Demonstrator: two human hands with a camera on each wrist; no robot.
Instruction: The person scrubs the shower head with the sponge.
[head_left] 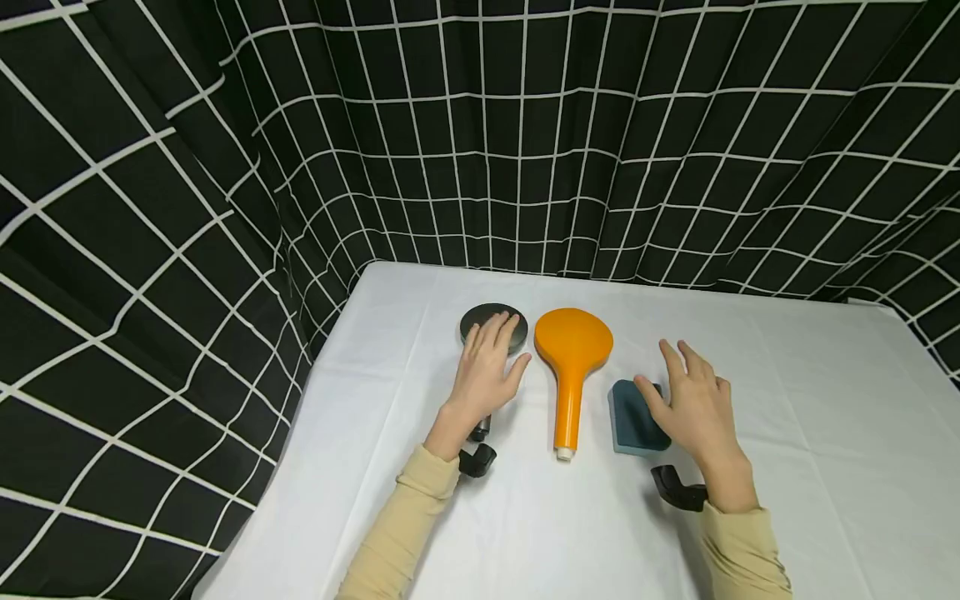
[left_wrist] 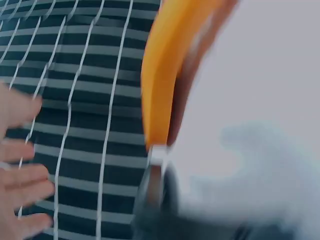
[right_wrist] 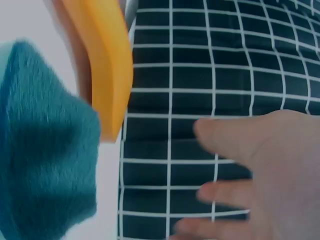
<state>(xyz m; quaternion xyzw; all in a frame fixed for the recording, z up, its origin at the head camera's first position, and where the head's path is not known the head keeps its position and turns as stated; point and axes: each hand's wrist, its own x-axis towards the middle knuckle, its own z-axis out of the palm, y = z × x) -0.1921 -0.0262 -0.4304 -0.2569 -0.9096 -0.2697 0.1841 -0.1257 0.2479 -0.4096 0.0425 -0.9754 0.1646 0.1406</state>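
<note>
In the head view, my left hand (head_left: 487, 367) reaches over a dark grey shower head (head_left: 480, 315), its fingers spread and fairly straight. The hand hides much of that shower head, and whether they touch cannot be told. An orange shower head (head_left: 573, 342) lies in the middle, its white end (head_left: 564, 454) toward me. My right hand (head_left: 697, 408) hovers beside a blue-teal block (head_left: 637, 421), fingers apart and holding nothing. Up close in the right wrist view, the block (right_wrist: 50, 145) has a fuzzy face, like a felt eraser or sponge.
A white cloth (head_left: 825, 417) covers the table. Black curtains with a white grid (head_left: 525, 150) stand behind and at the sides. Each wrist carries a black mount (head_left: 678, 492). Blurred dark shapes (left_wrist: 165, 220) fill the bottom of the left wrist view.
</note>
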